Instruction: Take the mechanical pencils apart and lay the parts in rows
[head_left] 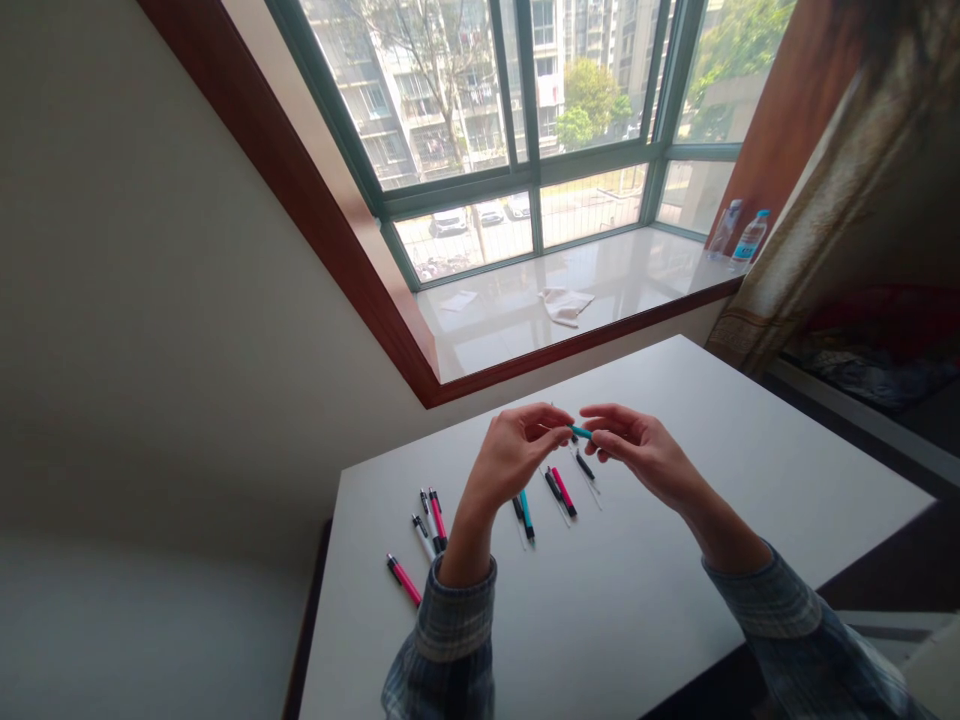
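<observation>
Above the white table, my left hand (525, 440) and my right hand (637, 440) pinch a short teal pen barrel (580, 432) between them, one at each end. Fingers cover both of its tips. Below the hands lie pen parts: a teal barrel (527, 515) beside a black piece, a pink barrel (564, 491) beside a black piece (553, 484), and another black piece (585, 466). Thin pale refills (595, 491) lie near them. Left of my left forearm are several pens, among them a pink pen (403, 580) partly hidden by the sleeve.
The white table (600, 620) stands against the wall under a window sill (495, 335). On the sill lie a crumpled white cloth (566, 304) and a sheet of paper (459, 300); plastic bottles (750, 238) stand at its right end. A curtain (817, 220) hangs at the right.
</observation>
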